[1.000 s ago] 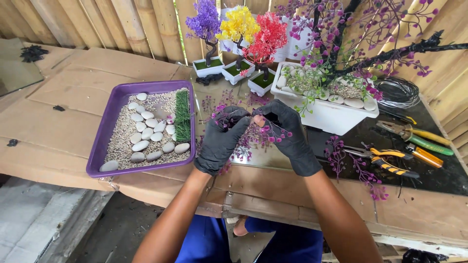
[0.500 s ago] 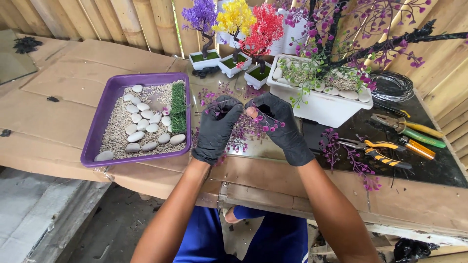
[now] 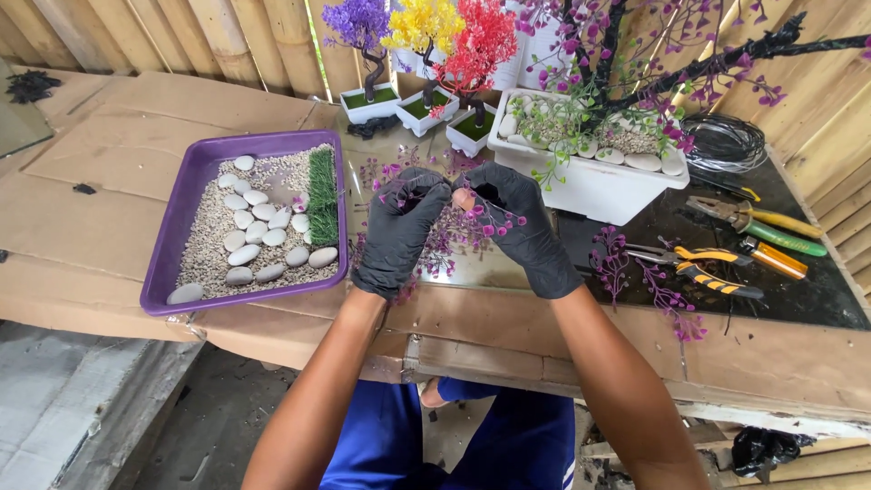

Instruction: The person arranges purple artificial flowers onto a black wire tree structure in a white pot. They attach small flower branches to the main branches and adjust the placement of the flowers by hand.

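While both hands work at the middle of the worktop (image 3: 109, 227), the items are listed by their place relative to the purple tray (image 3: 181, 218).

Left hand (image 3: 399, 231): black-gloved, just right of the tray, fingers curled and pinching a purple artificial flower sprig (image 3: 454, 238) at its upper end.

Right hand (image 3: 522, 227): black-gloved, further right of the tray, fingertips pressed against the left hand's, pinching the same sprig; one fingertip shows bare through the glove. The sprig hangs between and below the two hands, above the worktop's front part.

Purple tray: holds fine gravel, white pebbles (image 3: 245, 240) and a green grass strip (image 3: 322, 195) along its right side.

Behind and right of the tray: three small white pots with purple tree (image 3: 358, 23), yellow tree (image 3: 422, 23) and red tree (image 3: 481, 41).

Right of those, well apart from the tray: white rectangular planter (image 3: 590, 186) with pebbles, green sprigs and a dark-trunked tree with purple blossoms (image 3: 635, 54).

Far right of the tray: coil of black wire (image 3: 721, 143); pliers with green and yellow handles (image 3: 753, 218); cutters with orange handles (image 3: 703, 269); loose purple sprigs (image 3: 612, 263) lying on a dark surface.

Worktop covering: brown cardboard sheets.
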